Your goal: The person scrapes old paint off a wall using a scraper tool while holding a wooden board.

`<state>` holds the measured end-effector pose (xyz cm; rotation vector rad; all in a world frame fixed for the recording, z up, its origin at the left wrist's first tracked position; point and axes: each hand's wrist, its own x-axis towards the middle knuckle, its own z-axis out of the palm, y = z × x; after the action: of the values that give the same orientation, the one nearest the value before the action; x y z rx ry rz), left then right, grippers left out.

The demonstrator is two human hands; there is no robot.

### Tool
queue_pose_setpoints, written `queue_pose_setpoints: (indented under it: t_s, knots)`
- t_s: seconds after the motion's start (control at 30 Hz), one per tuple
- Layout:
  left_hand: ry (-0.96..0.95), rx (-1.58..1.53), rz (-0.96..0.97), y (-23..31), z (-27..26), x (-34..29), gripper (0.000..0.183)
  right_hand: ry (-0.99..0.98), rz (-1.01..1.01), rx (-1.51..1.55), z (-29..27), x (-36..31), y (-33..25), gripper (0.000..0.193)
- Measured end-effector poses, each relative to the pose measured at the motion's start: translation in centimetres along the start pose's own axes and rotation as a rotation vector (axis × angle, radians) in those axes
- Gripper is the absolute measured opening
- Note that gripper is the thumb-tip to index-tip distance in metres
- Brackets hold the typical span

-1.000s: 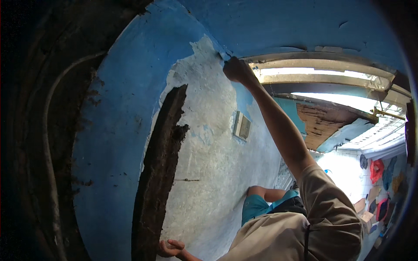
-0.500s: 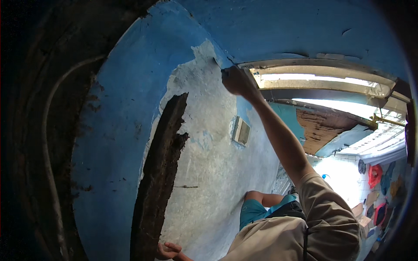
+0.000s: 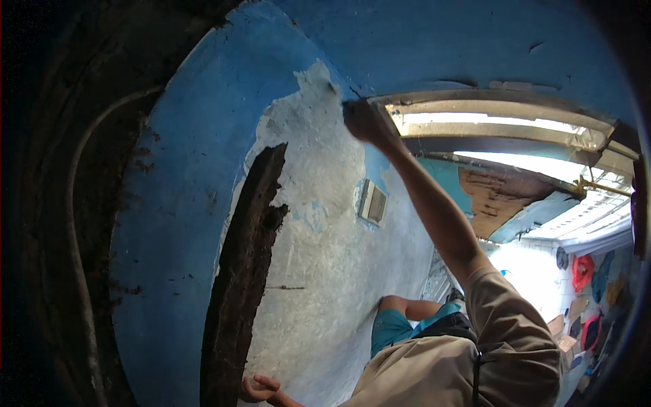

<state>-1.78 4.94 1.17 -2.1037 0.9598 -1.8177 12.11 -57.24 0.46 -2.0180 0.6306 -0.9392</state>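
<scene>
My right hand (image 3: 369, 123) is raised to the top of the wall and closed around the dark handle of a scraper (image 3: 348, 108). Its thin blade is smeared by motion and lies near the border between bare grey plaster (image 3: 319, 136) and blue paint (image 3: 210, 102). Low in the view, my left hand (image 3: 262, 389) is beside the lower end of a dark, rotten wooden beam (image 3: 241, 271). Its fingers are loosely curled and apart, with nothing seen in them. I cannot tell whether it touches the beam.
A switch plate (image 3: 373, 203) sits on the scraped wall. Right of my raised hand is a slatted opening (image 3: 495, 119), with a peeling panel (image 3: 495, 197) below it. A pale pipe (image 3: 71, 197) runs along the left. Coloured bags (image 3: 582, 271) hang at the far right.
My right hand and the scraper have shifted very slightly, and the blade is now blurred. The whole view has drifted a little left. My left hand keeps its place by the beam.
</scene>
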Motion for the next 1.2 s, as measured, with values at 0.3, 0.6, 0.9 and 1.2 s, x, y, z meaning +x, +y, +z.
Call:
queue_pose_setpoints:
  t_s: [0.3,0.6,0.9,1.2]
  knots:
    - [-0.061,-0.085,-0.104,0.4,0.3,-0.3,0.025,0.045,-0.057,-0.074,0.9,1.9,2.2,0.033]
    - [0.121,-0.015,0.011,-0.3,0.5,0.4,0.022,-0.023,-0.149,-0.258,-1.5,1.4,-0.9,0.025]
    - [0.123,-0.031,-0.078,0.5,1.2,0.7,0.019,0.021,-0.052,-0.095,-0.9,2.0,-1.0,0.032]
    - [0.141,-0.011,0.012,-0.7,0.9,-0.1,0.018,-0.005,-0.009,-0.053,1.7,2.7,0.2,0.032]
